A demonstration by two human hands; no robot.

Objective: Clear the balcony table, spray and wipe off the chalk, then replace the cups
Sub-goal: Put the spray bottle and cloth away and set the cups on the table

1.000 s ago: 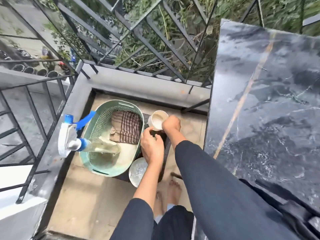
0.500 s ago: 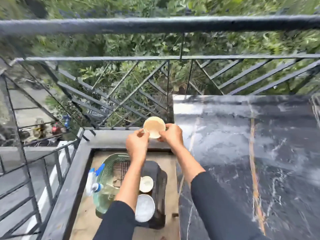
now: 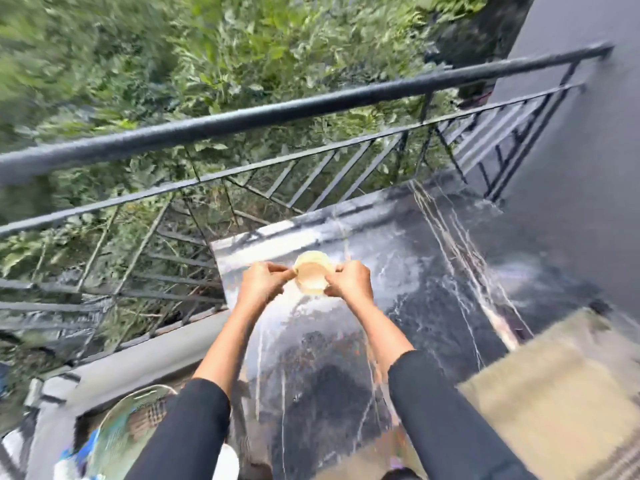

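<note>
A cream cup (image 3: 312, 274) is held over the far left part of the black marble table (image 3: 433, 289). My left hand (image 3: 261, 282) pinches its left rim and my right hand (image 3: 349, 284) pinches its right side. Whether the cup touches the tabletop is hard to tell through the blur. The tabletop shows white veins and a pale streak, with nothing else standing on it.
A black metal railing (image 3: 277, 109) runs behind the table, with green plants beyond. A green basket (image 3: 138, 417) with a checked cloth and a blue-topped spray bottle (image 3: 79, 459) lie at the lower left. A grey wall (image 3: 588, 168) rises on the right, a beige mat (image 3: 540, 403) below it.
Both hands lifted the cup from the stool by the basket and carried it right, over the table. The view swung up and right.
</note>
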